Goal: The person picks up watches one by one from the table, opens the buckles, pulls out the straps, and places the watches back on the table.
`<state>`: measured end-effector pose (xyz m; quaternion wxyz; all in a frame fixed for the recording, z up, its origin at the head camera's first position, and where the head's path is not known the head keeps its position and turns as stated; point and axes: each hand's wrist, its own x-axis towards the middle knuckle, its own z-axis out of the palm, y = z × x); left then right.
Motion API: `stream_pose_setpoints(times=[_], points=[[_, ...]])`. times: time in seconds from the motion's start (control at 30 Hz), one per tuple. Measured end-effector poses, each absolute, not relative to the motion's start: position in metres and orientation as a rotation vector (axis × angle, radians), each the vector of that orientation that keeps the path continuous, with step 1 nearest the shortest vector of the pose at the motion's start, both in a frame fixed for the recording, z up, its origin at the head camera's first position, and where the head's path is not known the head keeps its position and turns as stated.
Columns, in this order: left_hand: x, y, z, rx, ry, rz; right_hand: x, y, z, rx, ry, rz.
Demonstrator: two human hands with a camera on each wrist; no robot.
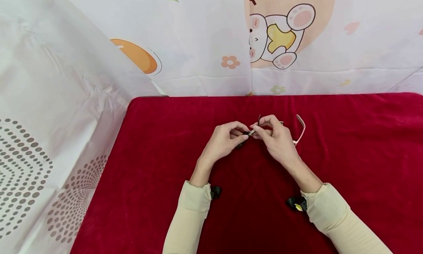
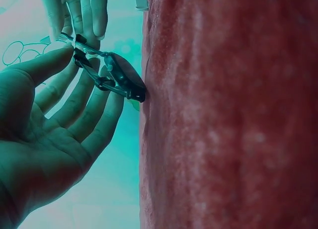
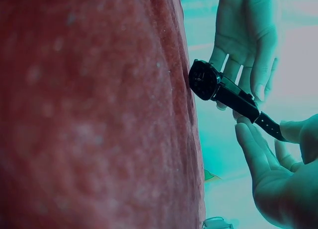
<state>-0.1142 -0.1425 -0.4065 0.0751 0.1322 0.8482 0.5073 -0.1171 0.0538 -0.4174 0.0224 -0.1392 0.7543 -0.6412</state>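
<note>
A wristwatch with a round dark face and a black strap is between both hands, its face hanging low by the red cloth. My left hand pinches the strap near the buckle between thumb and fingers. With thumb and fingertips, my right hand pinches the strap's free end, where a row of holes shows. The strap forms a closed loop in the left wrist view, its end passing through the buckle area. In the head view the watch face is mostly hidden under the left fingers.
Behind the right hand lies a thin pale pink curved piece, like an arm of eyeglasses, partly hidden by that hand. Red velvet cloth covers the table. A printed white curtain hangs along the far edge, with another sheet on the left.
</note>
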Motion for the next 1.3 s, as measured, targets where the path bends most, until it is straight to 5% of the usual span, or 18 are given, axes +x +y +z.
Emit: stream_pose_setpoints(times=[1.3], points=[[-0.1146,-0.1424,-0.4093,0.528,2.568,1.478,-0.1169,0.0537,-0.4153,-0.394,2.354,-1.89]])
